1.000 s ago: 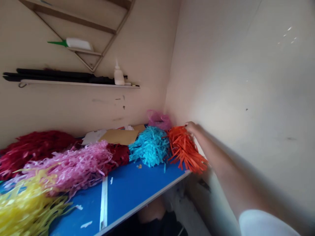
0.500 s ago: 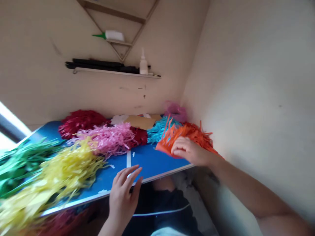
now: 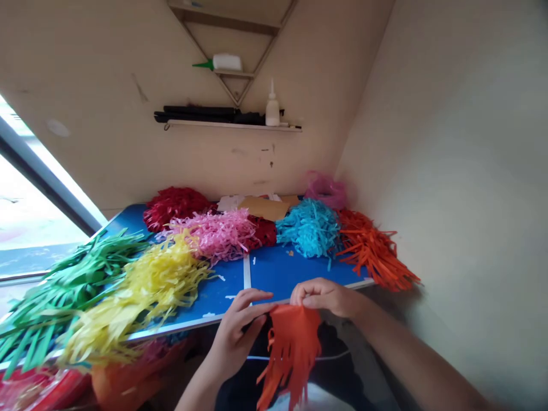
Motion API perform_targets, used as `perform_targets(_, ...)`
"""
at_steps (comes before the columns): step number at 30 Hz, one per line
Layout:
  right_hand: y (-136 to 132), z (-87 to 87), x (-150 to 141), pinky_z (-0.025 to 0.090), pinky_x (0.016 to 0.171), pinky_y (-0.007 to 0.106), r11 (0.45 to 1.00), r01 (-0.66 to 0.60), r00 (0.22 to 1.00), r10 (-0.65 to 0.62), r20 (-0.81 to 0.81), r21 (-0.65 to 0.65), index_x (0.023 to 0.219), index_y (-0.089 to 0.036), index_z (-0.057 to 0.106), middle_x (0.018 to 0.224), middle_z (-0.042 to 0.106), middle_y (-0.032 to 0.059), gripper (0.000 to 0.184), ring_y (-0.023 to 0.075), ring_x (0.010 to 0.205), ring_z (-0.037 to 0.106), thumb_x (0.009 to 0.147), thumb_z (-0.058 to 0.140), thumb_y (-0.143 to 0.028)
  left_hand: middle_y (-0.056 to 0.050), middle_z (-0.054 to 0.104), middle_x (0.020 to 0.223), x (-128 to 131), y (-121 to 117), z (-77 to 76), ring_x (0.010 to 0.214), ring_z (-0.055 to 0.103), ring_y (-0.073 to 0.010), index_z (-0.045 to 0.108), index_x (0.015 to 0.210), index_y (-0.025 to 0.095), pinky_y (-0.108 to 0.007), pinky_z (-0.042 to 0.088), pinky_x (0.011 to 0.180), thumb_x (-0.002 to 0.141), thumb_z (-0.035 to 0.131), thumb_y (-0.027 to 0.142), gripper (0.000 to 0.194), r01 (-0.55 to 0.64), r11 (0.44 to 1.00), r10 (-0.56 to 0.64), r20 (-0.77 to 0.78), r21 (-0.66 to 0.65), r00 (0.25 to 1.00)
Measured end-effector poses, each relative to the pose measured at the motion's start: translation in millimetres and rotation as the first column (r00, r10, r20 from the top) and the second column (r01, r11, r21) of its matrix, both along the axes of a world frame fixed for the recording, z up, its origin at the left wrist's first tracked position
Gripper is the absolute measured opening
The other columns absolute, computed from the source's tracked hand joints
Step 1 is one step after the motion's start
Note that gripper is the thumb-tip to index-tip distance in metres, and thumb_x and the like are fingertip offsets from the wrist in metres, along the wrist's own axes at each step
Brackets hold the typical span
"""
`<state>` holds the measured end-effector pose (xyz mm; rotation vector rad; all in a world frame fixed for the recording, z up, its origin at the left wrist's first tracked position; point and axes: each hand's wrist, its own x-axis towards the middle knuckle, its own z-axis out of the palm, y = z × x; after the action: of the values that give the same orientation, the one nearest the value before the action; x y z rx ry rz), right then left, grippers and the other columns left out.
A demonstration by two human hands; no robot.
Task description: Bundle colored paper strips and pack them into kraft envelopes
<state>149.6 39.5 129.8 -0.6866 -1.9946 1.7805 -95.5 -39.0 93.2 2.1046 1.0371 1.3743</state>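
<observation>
An orange fringed paper piece (image 3: 289,348) hangs down in front of the blue table's near edge (image 3: 274,297). My right hand (image 3: 327,297) pinches its top right corner. My left hand (image 3: 240,334) has its fingers closed on the top left corner. A pile of orange paper fringe (image 3: 372,251) lies at the right end of the table by the wall, apart from both hands.
On the table lie piles of paper fringe: cyan (image 3: 310,228), pink (image 3: 216,231), dark red (image 3: 175,202), yellow (image 3: 141,285), green (image 3: 64,285). Brown card (image 3: 263,206) lies at the back. A glue bottle (image 3: 272,105) stands on a wall shelf. A window (image 3: 25,217) is at left.
My right hand drew one orange fringed piece from the pile at the right toward me. My left hand came up and took its other corner. The view swung left.
</observation>
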Motion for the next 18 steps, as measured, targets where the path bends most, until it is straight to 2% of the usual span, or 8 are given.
perform_targets(3, 3, -5.8, -4, 0.045, 0.075, 0.031, 0.998, -0.007, 1.0, 0.005, -0.025, -0.056, 0.081, -0.015, 0.067, 0.084, 0.063, 0.005, 0.043, 0.0186, 0.081, 0.057, 0.078, 0.069, -0.058, -0.011, 0.07, 0.111, 2, 4, 1.3, 0.106, 0.064, -0.0225, 0.07, 0.114, 0.026, -0.039, 0.053, 0.092, 0.094, 0.054, 0.019, 0.026, 0.111, 0.993, -0.108, 0.083, -0.035, 0.991)
perform_targets(6, 5, -13.7, -10, 0.045, 0.065, 0.028, 0.995, 0.019, 0.999, -0.017, 0.03, -0.095, 0.082, -0.016, 0.066, 0.073, 0.06, 0.0013, 0.039, 0.0153, 0.067, 0.055, 0.079, 0.067, -0.054, -0.011, 0.071, 0.104, 12, 6, -1.8, 0.1, 0.066, -0.0217, 0.069, 0.112, 0.023, -0.035, 0.054, 0.086, 0.091, 0.06, 0.023, 0.023, 0.138, 0.985, -0.125, 0.122, -0.104, 0.985)
perform_targets(8, 1, -16.9, -16, 0.046, 0.065, 0.029, 0.995, 0.061, 0.996, -0.055, 0.073, -0.08, 0.082, -0.018, 0.066, 0.072, 0.059, 0.0001, 0.03, 0.0152, 0.066, 0.054, 0.081, 0.065, -0.047, -0.007, 0.072, 0.09, 17, 8, -5.8, 0.084, 0.068, -0.0184, 0.071, 0.1, 0.021, -0.028, 0.055, 0.073, 0.087, 0.063, 0.026, 0.016, 0.039, 0.991, -0.032, 0.054, -0.132, 0.998)
perform_targets(10, -10, -18.2, -24, 0.048, 0.073, 0.033, 0.979, 0.198, 0.977, -0.201, 0.072, 0.039, 0.086, -0.022, 0.067, 0.079, 0.062, 0.0021, 0.021, 0.0187, 0.075, 0.057, 0.088, 0.058, -0.04, -0.003, 0.07, 0.076, 16, 12, -8.3, 0.069, 0.065, -0.0157, 0.069, 0.085, 0.02, -0.025, 0.051, 0.063, 0.087, 0.06, 0.025, 0.011, -0.234, 0.971, 0.232, -0.05, -0.041, 0.971)
perform_targets(12, -31, -19.7, -36, 0.047, 0.085, 0.039, 0.887, 0.374, 0.92, -0.392, 0.012, 0.27, 0.097, -0.029, 0.067, 0.094, 0.065, 0.0057, 0.02, 0.024, 0.092, 0.059, 0.093, 0.048, -0.036, -0.002, 0.067, 0.07, 7, 17, -6.1, 0.067, 0.061, -0.0166, 0.069, 0.082, 0.02, -0.027, 0.048, 0.065, 0.086, 0.055, 0.022, 0.014, -0.526, 0.839, 0.54, -0.093, 0.139, 0.836)
perform_targets(14, -56, -23.6, -55, 0.044, 0.093, 0.043, 0.767, 0.397, 0.897, -0.44, -0.036, 0.504, 0.108, -0.033, 0.065, 0.105, 0.066, 0.0081, 0.023, 0.0279, 0.102, 0.057, 0.093, 0.047, -0.032, -0.003, 0.065, 0.072, -6, 21, 2.5, 0.072, 0.059, -0.0191, 0.071, 0.092, 0.02, -0.032, 0.045, 0.073, 0.085, 0.055, 0.02, 0.018, -0.64, 0.702, 0.706, -0.18, 0.313, 0.685)
perform_targets(16, -74, -30.0, -82, 0.046, 0.085, 0.042, 0.775, 0.227, 0.948, -0.314, 0.048, 0.589, 0.112, -0.032, 0.063, 0.098, 0.067, 0.0078, 0.028, 0.0284, 0.091, 0.061, 0.088, 0.05, -0.026, -0.004, 0.063, 0.072, -17, 21, 15.8, 0.073, 0.057, -0.0205, 0.072, 0.103, 0.021, -0.034, 0.041, 0.076, 0.081, 0.055, 0.016, 0.027, -0.6, 0.651, 0.758, -0.347, 0.465, 0.553)
perform_targets(18, -79, -37.2, -114, 0.046, 0.07, 0.037, 0.828, 0.15, 0.963, -0.247, 0.111, 0.541, 0.117, -0.027, 0.059, 0.089, 0.067, 0.006, 0.035, 0.0256, 0.076, 0.06, 0.083, 0.051, -0.021, -0.004, 0.062, 0.071, -26, 19, 29.9, 0.073, 0.056, -0.022, 0.072, 0.108, 0.022, -0.036, 0.04, 0.077, 0.077, 0.055, 0.011, 0.037, -0.531, 0.645, 0.765, -0.47, 0.55, 0.441)
